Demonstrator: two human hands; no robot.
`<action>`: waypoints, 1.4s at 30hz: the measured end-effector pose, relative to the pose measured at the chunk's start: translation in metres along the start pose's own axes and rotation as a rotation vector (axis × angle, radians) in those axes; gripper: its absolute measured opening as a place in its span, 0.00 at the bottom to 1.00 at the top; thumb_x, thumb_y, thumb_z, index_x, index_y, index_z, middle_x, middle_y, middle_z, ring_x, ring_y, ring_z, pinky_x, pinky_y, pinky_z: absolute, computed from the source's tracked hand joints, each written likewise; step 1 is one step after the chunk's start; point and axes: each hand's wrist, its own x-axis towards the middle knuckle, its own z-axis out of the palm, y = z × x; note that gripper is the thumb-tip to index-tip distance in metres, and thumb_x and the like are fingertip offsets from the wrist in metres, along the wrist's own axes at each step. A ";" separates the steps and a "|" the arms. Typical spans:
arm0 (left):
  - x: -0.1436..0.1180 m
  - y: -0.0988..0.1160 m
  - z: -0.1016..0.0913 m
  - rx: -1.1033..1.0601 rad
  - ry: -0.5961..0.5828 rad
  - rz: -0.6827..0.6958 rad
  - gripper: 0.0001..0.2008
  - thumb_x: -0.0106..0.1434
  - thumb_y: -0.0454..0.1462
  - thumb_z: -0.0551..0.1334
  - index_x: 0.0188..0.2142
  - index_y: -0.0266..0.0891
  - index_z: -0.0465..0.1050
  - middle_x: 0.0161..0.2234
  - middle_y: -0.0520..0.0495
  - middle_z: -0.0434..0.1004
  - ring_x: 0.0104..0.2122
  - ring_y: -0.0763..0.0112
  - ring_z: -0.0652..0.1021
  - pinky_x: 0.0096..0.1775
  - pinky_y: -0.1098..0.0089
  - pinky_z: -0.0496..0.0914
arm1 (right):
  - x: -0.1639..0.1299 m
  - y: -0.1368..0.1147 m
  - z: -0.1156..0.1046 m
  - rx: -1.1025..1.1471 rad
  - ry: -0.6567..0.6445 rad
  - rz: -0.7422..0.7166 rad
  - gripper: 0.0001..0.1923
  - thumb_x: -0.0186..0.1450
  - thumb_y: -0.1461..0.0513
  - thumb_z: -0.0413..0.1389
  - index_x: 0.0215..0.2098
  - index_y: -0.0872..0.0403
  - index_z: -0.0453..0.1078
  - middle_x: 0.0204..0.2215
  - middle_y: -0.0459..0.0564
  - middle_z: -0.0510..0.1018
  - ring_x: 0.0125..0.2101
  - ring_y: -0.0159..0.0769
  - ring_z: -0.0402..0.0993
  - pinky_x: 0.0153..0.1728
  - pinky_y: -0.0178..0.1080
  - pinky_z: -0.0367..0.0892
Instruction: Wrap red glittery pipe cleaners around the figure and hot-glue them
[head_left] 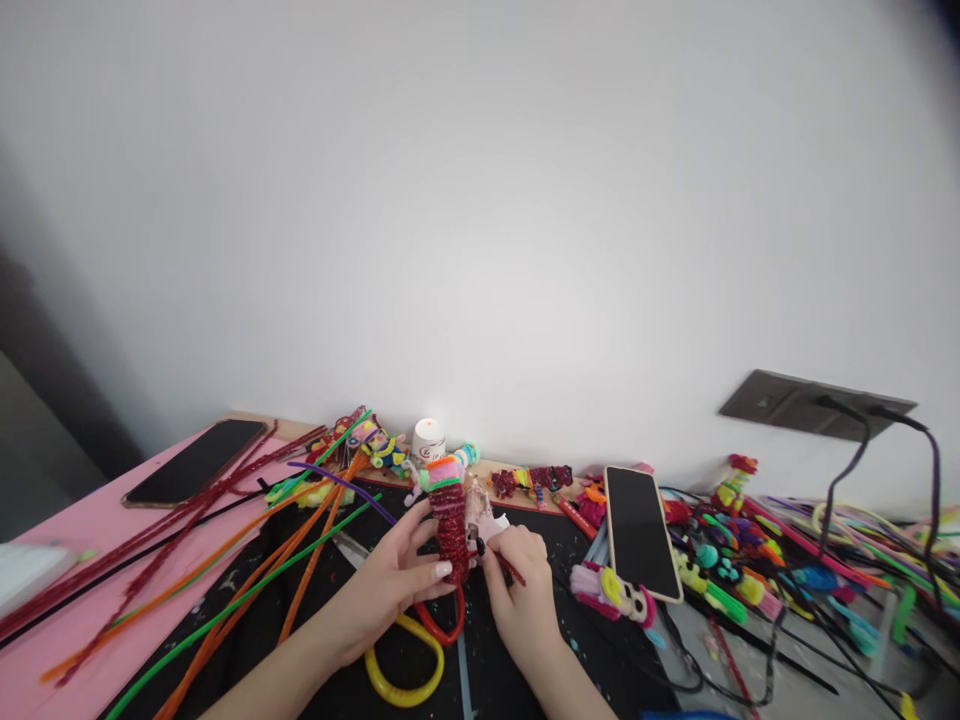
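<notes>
Left hand: your left hand (390,585) comes in from 7 o'clock and wraps the red coiled figure (452,535), thumb and fingers closed round its body.
Right hand: your right hand (521,590) comes in from 5 o'clock; its grip is pinched on a thin red pipe cleaner end (511,568) just beside the figure's right flank.
Figure: it stands roughly upright low in the middle of the view, over the black mat (247,625), with a band of pink, orange and green at its top.
Loops: a yellow loop (405,670) and a red loop (442,625) lie on the mat at 6 o'clock of the figure, touching each other.
Loose stems: long orange, green and dark red pipe cleaners (225,560) fan out toward 9 o'clock across the counter (90,540).
Phones: one dark phone (196,460) lies at 10 o'clock on the pink surface; another phone (641,530) lies at 3 o'clock.
Back edge: a small white jar (429,438) sits at 12 o'clock against the wall.
Right side: a heap of finished colourful figures (731,560) and black cables (847,470) sit at 3 o'clock.
</notes>
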 end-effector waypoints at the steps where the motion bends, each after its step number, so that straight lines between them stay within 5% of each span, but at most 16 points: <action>1: 0.000 0.000 0.000 -0.005 -0.001 -0.001 0.40 0.55 0.33 0.66 0.61 0.56 0.49 0.63 0.43 0.54 0.53 0.56 0.70 0.46 0.62 0.70 | 0.000 0.000 0.000 0.001 0.003 0.001 0.10 0.64 0.67 0.47 0.25 0.53 0.62 0.22 0.45 0.69 0.25 0.34 0.63 0.29 0.37 0.53; 12: 0.004 -0.001 -0.003 0.016 0.077 0.055 0.41 0.54 0.34 0.66 0.62 0.57 0.47 0.62 0.44 0.57 0.51 0.57 0.72 0.44 0.64 0.72 | -0.002 0.001 0.000 0.031 0.013 0.012 0.11 0.65 0.66 0.46 0.25 0.53 0.61 0.23 0.46 0.68 0.25 0.35 0.63 0.29 0.37 0.54; 26: 0.002 -0.001 -0.005 -0.092 -0.056 -0.004 0.36 0.57 0.30 0.64 0.60 0.55 0.52 0.63 0.45 0.54 0.56 0.55 0.67 0.49 0.60 0.68 | -0.001 -0.003 0.000 0.010 0.026 -0.002 0.11 0.64 0.67 0.48 0.24 0.53 0.62 0.21 0.45 0.69 0.24 0.34 0.65 0.29 0.36 0.55; 42: 0.002 0.001 -0.005 -0.112 -0.064 -0.007 0.33 0.58 0.30 0.63 0.60 0.51 0.53 0.58 0.44 0.65 0.56 0.59 0.67 0.53 0.59 0.64 | -0.001 -0.004 0.002 0.045 0.006 0.014 0.09 0.64 0.67 0.49 0.25 0.53 0.63 0.22 0.44 0.72 0.25 0.34 0.66 0.30 0.35 0.54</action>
